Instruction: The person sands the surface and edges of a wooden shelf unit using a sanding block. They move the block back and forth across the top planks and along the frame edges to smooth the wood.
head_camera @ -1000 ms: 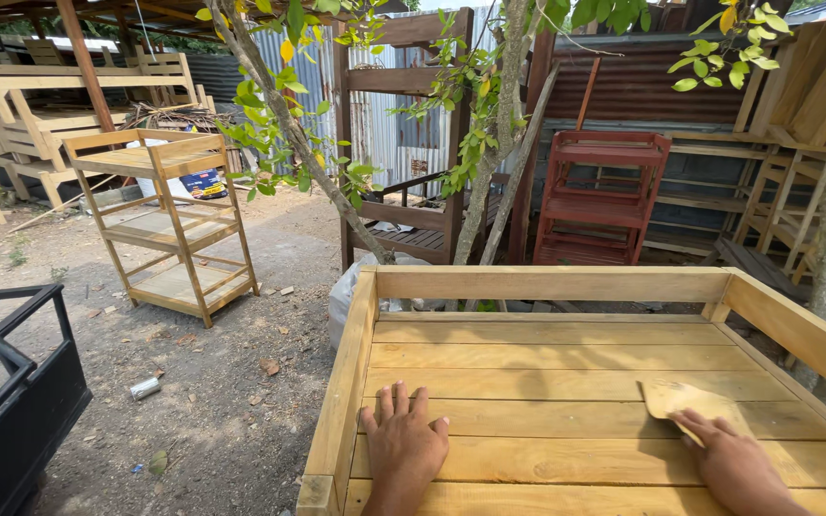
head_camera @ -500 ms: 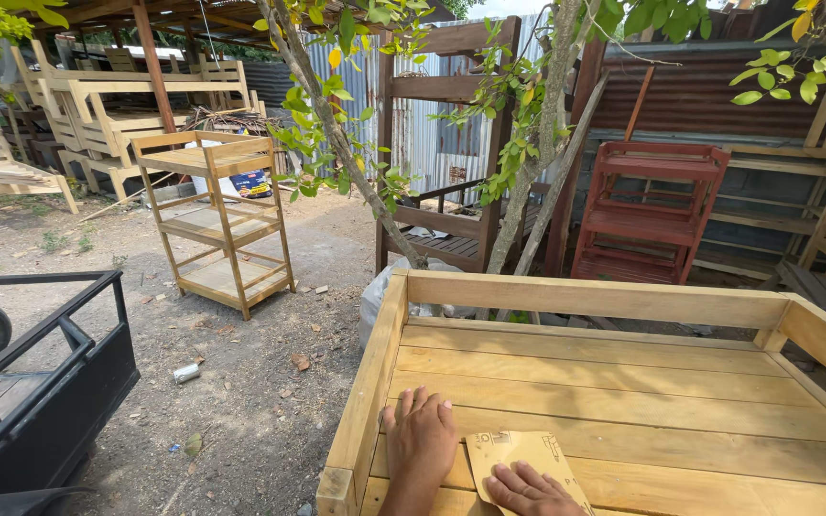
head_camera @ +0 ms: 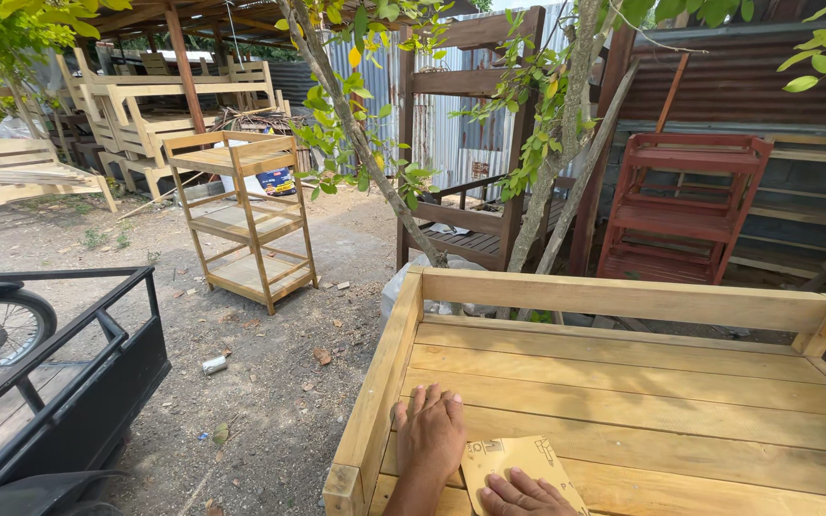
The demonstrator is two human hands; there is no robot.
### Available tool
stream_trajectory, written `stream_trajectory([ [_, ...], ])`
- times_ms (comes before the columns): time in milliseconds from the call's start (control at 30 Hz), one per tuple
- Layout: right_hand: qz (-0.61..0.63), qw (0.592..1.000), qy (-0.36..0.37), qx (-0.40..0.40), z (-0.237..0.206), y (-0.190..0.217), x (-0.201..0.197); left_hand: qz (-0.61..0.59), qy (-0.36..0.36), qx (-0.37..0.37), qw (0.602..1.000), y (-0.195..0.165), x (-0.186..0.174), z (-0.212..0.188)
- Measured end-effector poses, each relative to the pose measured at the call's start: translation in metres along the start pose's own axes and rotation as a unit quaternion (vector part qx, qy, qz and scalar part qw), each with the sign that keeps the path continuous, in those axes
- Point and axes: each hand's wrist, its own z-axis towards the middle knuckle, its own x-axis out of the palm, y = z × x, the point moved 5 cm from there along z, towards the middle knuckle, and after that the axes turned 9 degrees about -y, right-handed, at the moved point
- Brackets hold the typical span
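Since the earlier frame, your right hand (head_camera: 523, 494) has slid the sandpaper (head_camera: 518, 468) leftward beside your left hand (head_camera: 429, 432); fingers flat, gripping nothing. Sanding planks (head_camera: 623, 401); next stroke toward 3 o'clock needs steady pressure.

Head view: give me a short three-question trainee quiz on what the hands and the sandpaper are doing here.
1. True or false: the left hand lies flat on the wooden planks.
2. What does the right hand press on? A) sheet of sandpaper B) a hammer C) a brush
3. What colour is the stepped rack by the corrugated wall?

Key: 1 true; 2 A; 3 red.
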Motion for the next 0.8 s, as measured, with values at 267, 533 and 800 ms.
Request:
stream_trajectory([
  [267,0.053,0.987,-0.047,-0.143,0.043,0.038,-0.025,-0.104,-0.020,-0.050,0.993,0.015,0.008,0.012],
  [533,0.027,0.994,0.064,-0.090,0.012,0.030,-0.003,-0.160,-0.048,-0.054,0.985,0.016,0.004,0.010],
  [800,0.068,0.987,0.024,-0.143,0.042,0.000,-0.007,-0.151,-0.065,-0.073,0.984,0.018,0.015,0.017],
])
